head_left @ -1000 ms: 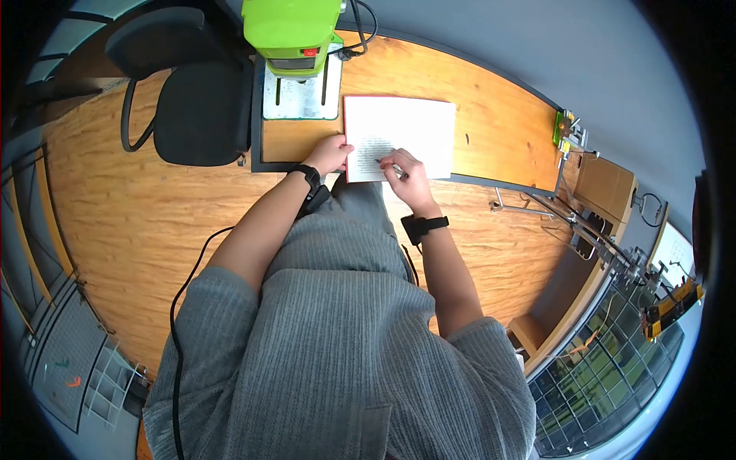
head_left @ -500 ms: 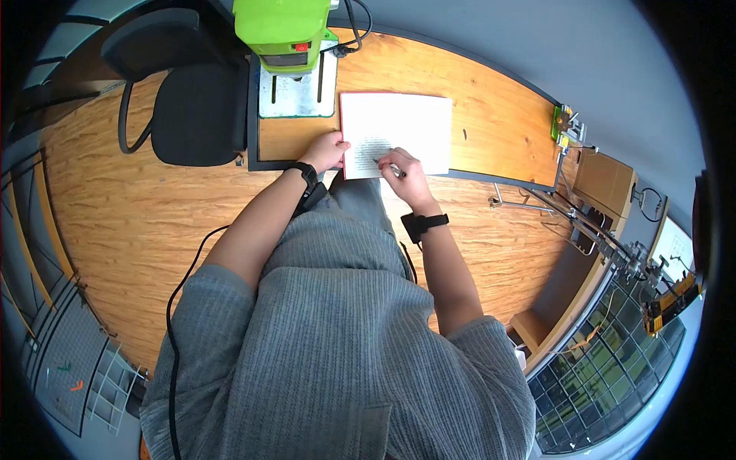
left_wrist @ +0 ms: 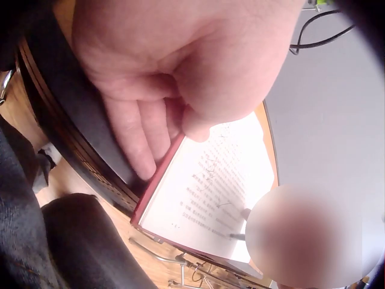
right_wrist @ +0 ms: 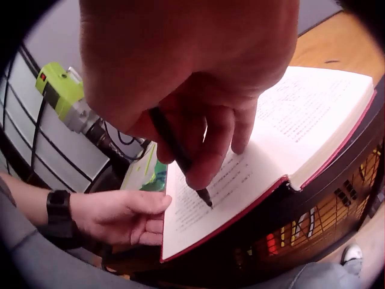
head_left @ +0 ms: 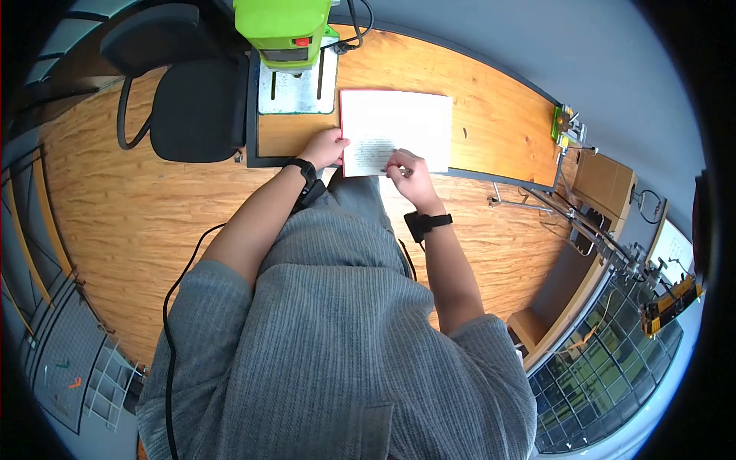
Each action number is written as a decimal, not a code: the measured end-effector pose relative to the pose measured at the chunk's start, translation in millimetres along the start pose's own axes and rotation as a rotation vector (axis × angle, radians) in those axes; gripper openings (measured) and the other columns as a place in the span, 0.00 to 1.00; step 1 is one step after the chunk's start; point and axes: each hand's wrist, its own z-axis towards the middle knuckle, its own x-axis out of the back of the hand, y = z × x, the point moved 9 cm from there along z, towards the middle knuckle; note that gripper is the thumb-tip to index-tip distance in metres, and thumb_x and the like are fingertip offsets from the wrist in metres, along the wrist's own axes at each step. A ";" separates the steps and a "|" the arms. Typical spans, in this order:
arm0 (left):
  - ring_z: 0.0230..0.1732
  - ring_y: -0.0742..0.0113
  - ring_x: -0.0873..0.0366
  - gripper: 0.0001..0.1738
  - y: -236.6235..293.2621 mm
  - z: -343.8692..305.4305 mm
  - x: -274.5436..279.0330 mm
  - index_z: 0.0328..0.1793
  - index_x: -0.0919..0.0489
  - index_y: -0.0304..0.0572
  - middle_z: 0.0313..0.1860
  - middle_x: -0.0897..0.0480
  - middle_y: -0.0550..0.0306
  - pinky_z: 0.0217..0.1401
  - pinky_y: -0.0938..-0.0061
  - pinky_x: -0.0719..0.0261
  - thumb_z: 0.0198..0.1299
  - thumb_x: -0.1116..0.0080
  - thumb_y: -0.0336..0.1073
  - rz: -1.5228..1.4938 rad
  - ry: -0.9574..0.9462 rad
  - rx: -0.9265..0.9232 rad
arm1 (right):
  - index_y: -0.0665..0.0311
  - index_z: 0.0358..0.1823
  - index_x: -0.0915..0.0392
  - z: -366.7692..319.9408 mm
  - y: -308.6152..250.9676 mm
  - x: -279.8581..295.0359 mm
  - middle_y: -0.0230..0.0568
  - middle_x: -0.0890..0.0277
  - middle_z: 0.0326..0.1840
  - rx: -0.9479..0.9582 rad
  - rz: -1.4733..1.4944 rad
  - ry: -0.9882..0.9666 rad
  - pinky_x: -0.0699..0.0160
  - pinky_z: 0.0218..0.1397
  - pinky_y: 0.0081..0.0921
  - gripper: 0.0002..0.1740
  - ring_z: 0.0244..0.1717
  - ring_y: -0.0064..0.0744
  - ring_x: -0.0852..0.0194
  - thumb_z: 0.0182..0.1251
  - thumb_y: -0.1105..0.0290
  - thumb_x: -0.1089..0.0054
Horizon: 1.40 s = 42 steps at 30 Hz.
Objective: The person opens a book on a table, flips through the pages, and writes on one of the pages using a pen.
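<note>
An open book [head_left: 418, 123] with a red cover and printed pages lies near the table's front edge. My left hand [head_left: 326, 147] holds its left edge, the thumb on the page margin and the fingers along the red cover, as the left wrist view shows. In my right hand [head_left: 412, 173] is a dark pen [right_wrist: 174, 141], pinched between thumb and fingers. The pen's tip points down at the printed lines on the left page, near the book's lower edge. Short handwritten marks show among the print in the left wrist view.
A green drill press [head_left: 284, 27] on a slotted metal base [head_left: 326, 96] stands left of the book, with black cables behind it. A black chair [head_left: 195, 115] is at the left. On the table's right end sits a small green-and-metal device [head_left: 563, 126].
My right hand with the pen has moved slightly right and nearer the book's front edge. The left hand keeps its hold on the book. The head view has shifted a little.
</note>
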 end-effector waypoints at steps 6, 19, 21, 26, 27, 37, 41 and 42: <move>0.51 0.60 0.11 0.17 -2.9 2.3 2.2 0.65 0.22 0.31 0.54 0.14 0.48 0.50 0.65 0.07 0.79 0.47 0.36 0.020 0.020 0.012 | 0.70 0.38 0.20 2.5 -16.1 15.1 0.48 0.19 0.39 0.117 -0.066 0.191 0.17 0.47 0.36 0.03 0.42 0.47 0.16 0.68 0.82 0.41; 0.51 0.60 0.11 0.17 0.8 -1.8 1.4 0.65 0.22 0.32 0.54 0.14 0.48 0.51 0.64 0.07 0.79 0.47 0.35 0.028 0.022 0.012 | 0.70 0.38 0.21 0.3 -8.7 10.0 0.48 0.21 0.38 0.069 -0.082 0.117 0.19 0.46 0.36 0.02 0.40 0.47 0.18 0.68 0.82 0.42; 0.51 0.61 0.11 0.17 0.4 -1.6 1.2 0.65 0.22 0.32 0.54 0.14 0.48 0.51 0.64 0.07 0.79 0.47 0.35 0.021 0.023 0.010 | 0.69 0.38 0.21 -1.4 -9.0 9.3 0.50 0.21 0.39 0.065 -0.099 0.135 0.19 0.42 0.37 0.01 0.37 0.50 0.19 0.67 0.79 0.40; 0.51 0.61 0.11 0.17 2.5 -4.2 0.9 0.65 0.21 0.32 0.53 0.13 0.49 0.51 0.65 0.07 0.79 0.47 0.35 0.017 0.027 0.013 | 0.70 0.37 0.21 -0.3 -11.1 9.9 0.49 0.21 0.38 0.038 -0.064 0.110 0.19 0.43 0.36 0.01 0.38 0.47 0.19 0.68 0.80 0.40; 0.51 0.61 0.11 0.17 2.5 -4.2 0.6 0.65 0.21 0.33 0.53 0.13 0.49 0.51 0.65 0.07 0.79 0.47 0.35 0.007 0.026 0.009 | 0.70 0.37 0.21 0.7 -9.9 10.6 0.49 0.21 0.38 0.020 -0.066 0.108 0.19 0.45 0.35 0.01 0.39 0.46 0.18 0.68 0.81 0.40; 0.51 0.61 0.11 0.16 2.5 -3.2 0.3 0.64 0.21 0.32 0.52 0.14 0.49 0.52 0.64 0.07 0.79 0.48 0.35 -0.017 0.011 -0.007 | 0.70 0.39 0.21 2.2 -9.3 16.4 0.51 0.22 0.39 0.105 -0.081 0.193 0.20 0.41 0.37 0.01 0.37 0.50 0.19 0.69 0.79 0.39; 0.57 0.56 0.12 0.16 3.5 -4.5 -1.7 0.67 0.25 0.33 0.59 0.15 0.46 0.58 0.60 0.10 0.82 0.52 0.36 0.041 -0.018 0.020 | 0.70 0.39 0.22 2.3 -11.0 15.6 0.50 0.22 0.39 0.093 -0.083 0.166 0.20 0.40 0.37 0.01 0.35 0.50 0.20 0.68 0.80 0.40; 0.54 0.58 0.12 0.17 3.0 -4.1 -0.6 0.66 0.23 0.32 0.56 0.14 0.48 0.55 0.62 0.09 0.81 0.50 0.35 0.022 0.000 0.014 | 0.70 0.38 0.22 2.1 -13.0 17.9 0.50 0.23 0.38 0.111 -0.101 0.193 0.20 0.40 0.37 0.01 0.34 0.49 0.20 0.68 0.80 0.40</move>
